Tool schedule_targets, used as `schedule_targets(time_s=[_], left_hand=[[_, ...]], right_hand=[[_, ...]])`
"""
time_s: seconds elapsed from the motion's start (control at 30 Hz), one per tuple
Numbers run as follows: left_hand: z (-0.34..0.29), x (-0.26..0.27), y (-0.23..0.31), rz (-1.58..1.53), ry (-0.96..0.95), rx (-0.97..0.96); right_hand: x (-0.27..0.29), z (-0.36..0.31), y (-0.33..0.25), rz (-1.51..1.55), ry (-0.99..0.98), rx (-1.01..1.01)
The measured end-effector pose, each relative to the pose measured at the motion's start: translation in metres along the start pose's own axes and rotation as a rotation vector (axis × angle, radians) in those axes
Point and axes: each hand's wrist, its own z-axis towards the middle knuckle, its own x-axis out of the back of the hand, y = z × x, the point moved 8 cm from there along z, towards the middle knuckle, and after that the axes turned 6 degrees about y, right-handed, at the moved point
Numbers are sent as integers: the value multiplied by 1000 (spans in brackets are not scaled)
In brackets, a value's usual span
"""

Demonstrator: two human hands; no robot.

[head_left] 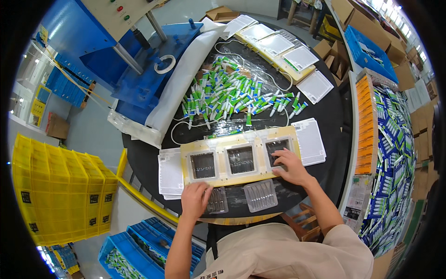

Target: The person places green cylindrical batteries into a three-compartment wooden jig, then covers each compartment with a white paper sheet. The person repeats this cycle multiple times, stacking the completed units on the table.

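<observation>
A pale yellow frame (216, 178) with three square openings lies across the near part of the round black table. Clear plastic liners sit in the openings. My right hand (290, 168) reaches over the right-hand opening, its fingers spread and touching inside it. My left hand (194, 199) is below the frame's left end, fingers curled at the edge of a clear blister tray (217, 201); its grip is partly hidden. Another ribbed blister tray (261, 195) lies at the table's front edge, between my hands. White printed cards (171, 173) are stacked at the frame's left, and more cards (310, 142) at its right.
Behind the frame lies a heap of green and white tubes (227, 90). A second frame (274, 46) bearing white cards is at the back. A blue press (158, 69) stands at left. Yellow crates (60, 186) and blue crates (139, 246) flank the table; packaged tubes (390, 158) fill the right side.
</observation>
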Motion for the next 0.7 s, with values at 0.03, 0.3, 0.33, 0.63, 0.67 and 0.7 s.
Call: schedule_targets(time_s=[0.03,0.3,0.33,0.63,0.67,0.7], left_hand=[[18,-1,-13,-5,22,34],[161,-43,-148,55,45,266],[171,-56,-158,134,-23,240],[179,-103,-198,371,-267,312],[181,-104,-200,397,-274,315],[182,-104,-200,382,-264,344]], right_hand=[[0,2,9,162,-53,-139],[51,13,19,21,460,-317],[52,12,10,-188,496,-241],[-32,9,15,-677,118,-306],[-31,10,14,-687,104,-296],[-29,12,9,-695,119,-254]])
